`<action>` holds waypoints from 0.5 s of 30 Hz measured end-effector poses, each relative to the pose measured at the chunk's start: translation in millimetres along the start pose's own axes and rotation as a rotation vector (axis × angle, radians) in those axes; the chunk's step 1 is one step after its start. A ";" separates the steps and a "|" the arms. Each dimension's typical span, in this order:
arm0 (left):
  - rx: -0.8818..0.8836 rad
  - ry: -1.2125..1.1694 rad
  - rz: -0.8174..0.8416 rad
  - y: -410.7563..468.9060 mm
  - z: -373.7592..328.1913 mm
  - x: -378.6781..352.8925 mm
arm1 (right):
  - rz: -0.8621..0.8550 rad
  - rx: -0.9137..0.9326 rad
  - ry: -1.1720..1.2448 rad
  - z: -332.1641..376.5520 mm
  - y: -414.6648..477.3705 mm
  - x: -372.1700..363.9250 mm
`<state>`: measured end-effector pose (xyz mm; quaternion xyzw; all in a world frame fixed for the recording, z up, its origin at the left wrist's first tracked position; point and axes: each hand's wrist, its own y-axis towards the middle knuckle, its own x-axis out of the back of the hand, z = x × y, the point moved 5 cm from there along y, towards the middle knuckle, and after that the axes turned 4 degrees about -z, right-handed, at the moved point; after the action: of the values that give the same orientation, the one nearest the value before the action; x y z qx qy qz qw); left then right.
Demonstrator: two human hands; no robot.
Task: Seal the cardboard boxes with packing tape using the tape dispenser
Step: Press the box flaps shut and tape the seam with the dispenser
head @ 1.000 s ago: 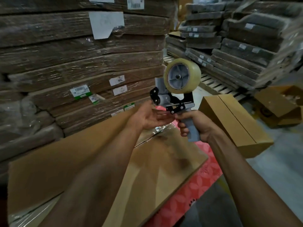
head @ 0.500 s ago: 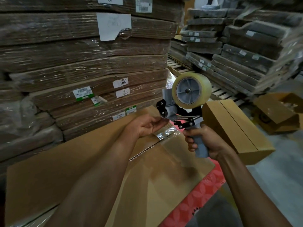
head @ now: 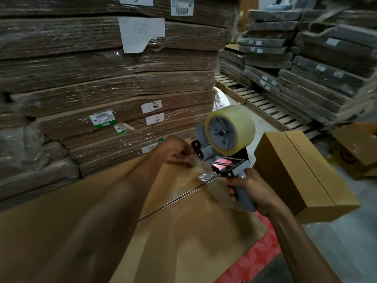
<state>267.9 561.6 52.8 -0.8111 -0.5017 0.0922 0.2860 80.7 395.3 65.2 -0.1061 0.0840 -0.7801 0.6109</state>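
A large brown cardboard box lies in front of me, its top seam running toward the far right corner with clear tape over it. My right hand grips the grey handle of the tape dispenser, which carries a fat roll of clear tape and hovers just past the box's far corner. My left hand reaches to the dispenser's front and pinches the loose tape end above that corner; motion blur hides the fingers' exact hold.
A second closed cardboard box stands to the right on the floor. Tall shrink-wrapped stacks of flat cardboard rise behind, more stacks on pallets at the back right. A red patterned mat lies under the box.
Both hands and the dispenser have come down and to the right, closer to the box's far corner. My left hand has turned palm-down onto the tape end.
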 end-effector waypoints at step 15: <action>0.139 -0.551 0.388 5.5 -6.4 -62.8 | 0.097 -0.037 0.231 21.8 39.8 21.5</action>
<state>244.8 502.9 46.4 -0.8146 -0.3890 0.3945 0.1716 118.9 364.9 77.2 -0.0229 0.1733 -0.7550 0.6320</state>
